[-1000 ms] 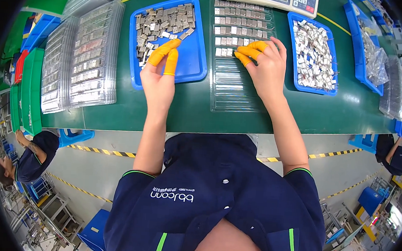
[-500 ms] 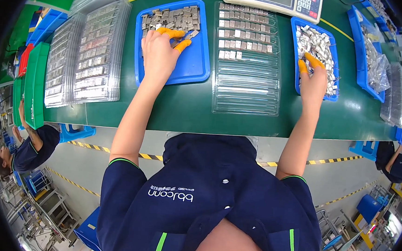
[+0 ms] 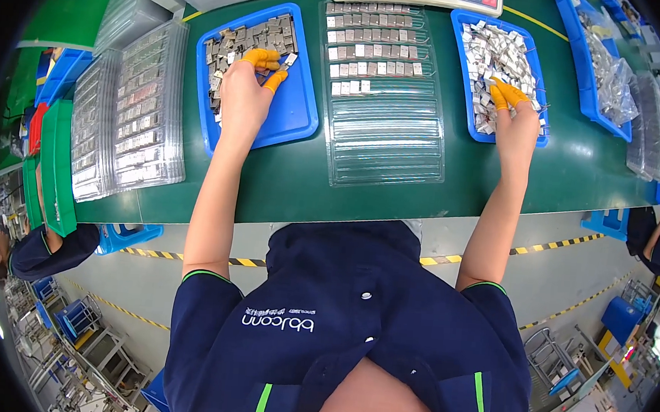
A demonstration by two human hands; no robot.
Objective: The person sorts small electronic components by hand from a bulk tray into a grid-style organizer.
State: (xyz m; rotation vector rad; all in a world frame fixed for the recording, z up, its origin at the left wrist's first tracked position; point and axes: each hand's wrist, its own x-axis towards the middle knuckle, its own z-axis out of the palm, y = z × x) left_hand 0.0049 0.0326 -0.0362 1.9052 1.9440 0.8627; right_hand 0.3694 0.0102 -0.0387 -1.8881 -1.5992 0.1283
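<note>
Table: green top [image 3: 562, 176], its near edge toward the person.
Clear ridged tray [image 3: 386, 152]: near end toward that edge; small metal pieces [image 3: 377, 52] in rows across its far part.
Right hand [image 3: 517, 131]: thumb and fingertip together at white pieces [image 3: 501, 53] in the right blue tray [image 3: 467, 101]; grip indeterminable.
Left hand [image 3: 244, 100]: fingers curled over the left blue tray [image 3: 291, 111], 1 of 2; grip indeterminable.
Scale [image 3: 436, 1]: beyond the clear tray.

Your left hand [image 3: 244, 99] is over grey metal pieces [image 3: 271, 35], your right hand [image 3: 518, 133] over small white parts [image 3: 501, 53]. Between them lies a partly filled clear blister tray [image 3: 384, 145].
</note>
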